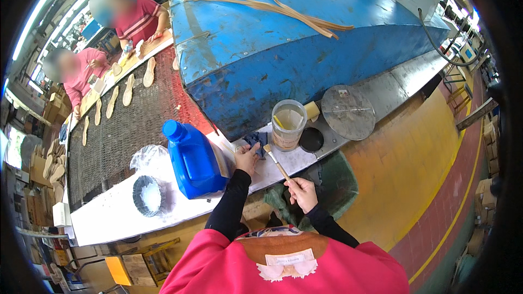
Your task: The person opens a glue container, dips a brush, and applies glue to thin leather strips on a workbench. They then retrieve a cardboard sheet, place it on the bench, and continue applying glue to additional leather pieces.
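My right hand [301, 193] grips the wooden handle of a paintbrush [279, 164], its pale bristles pointing up and left. Beside a crumpled dark blue cloth [257, 142] on the white worktop is my left hand [247, 159], its fingers apart; whether it touches the cloth is unclear. A big blue jug [190, 160] with a blue cap stands left of that hand. Beyond the brush sits a clear tub [289, 125] with a yellow stick in it. A dark round lid [311, 140] lies beside the tub.
A conveyor belt [117, 136] at left carries several insoles [128, 90]. Two people work along its far side. A blue machine cover [261, 65] rises behind, with tan strips [283, 8] on top. A round metal plate [348, 112], a bowl [148, 196] and a green bin [338, 185] are nearby.
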`<state>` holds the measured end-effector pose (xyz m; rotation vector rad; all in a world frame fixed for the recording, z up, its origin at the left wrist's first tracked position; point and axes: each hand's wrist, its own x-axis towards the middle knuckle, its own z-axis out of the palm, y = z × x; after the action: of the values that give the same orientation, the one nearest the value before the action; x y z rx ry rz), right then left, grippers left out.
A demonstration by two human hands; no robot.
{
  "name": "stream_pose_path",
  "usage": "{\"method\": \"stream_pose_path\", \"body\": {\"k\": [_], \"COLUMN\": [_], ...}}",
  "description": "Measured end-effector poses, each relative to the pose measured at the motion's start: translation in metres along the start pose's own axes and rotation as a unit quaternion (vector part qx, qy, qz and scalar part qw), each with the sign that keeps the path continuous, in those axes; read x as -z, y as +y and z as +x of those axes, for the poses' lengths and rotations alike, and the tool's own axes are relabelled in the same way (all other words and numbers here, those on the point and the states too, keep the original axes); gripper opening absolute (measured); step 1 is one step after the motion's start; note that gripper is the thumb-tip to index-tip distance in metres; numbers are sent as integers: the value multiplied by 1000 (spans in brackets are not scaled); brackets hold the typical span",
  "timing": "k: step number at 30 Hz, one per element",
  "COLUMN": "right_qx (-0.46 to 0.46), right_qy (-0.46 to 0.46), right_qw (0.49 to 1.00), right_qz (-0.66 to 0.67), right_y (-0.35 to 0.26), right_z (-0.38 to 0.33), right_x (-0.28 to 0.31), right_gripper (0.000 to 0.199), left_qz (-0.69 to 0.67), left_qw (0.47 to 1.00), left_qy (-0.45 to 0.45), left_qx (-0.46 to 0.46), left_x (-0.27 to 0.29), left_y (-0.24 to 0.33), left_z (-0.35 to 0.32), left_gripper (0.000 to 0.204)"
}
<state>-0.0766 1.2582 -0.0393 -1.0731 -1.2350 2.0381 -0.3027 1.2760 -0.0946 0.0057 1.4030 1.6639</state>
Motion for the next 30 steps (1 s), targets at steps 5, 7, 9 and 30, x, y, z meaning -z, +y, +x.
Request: {"method": "stream_pose_path", "body": {"k": [5,7,9,30], "right_qx": [-11,-2,-9,-126], "right_qy": [13,22,27,50], "right_qw": [999,997,997,980], "right_qz": [-33,-70,-78,-147], "right_y": [5,9,14,40], "right_z": [21,32,44,69], "right_x": [2,2,1,-10], "right_gripper": [22,22,23,24], "left_qz": [-38,3,49,407], "left_qw": [999,1000,996,861], "left_qy": [-12,-12,-7,95], "left_qx": [3,-23,-77,-290], "left_x": [-1,-1,0,-2], "left_y": [-11,-16,-25,-31], "left_z": [1,3,6,18], "left_gripper": [29,29,31,14]}}
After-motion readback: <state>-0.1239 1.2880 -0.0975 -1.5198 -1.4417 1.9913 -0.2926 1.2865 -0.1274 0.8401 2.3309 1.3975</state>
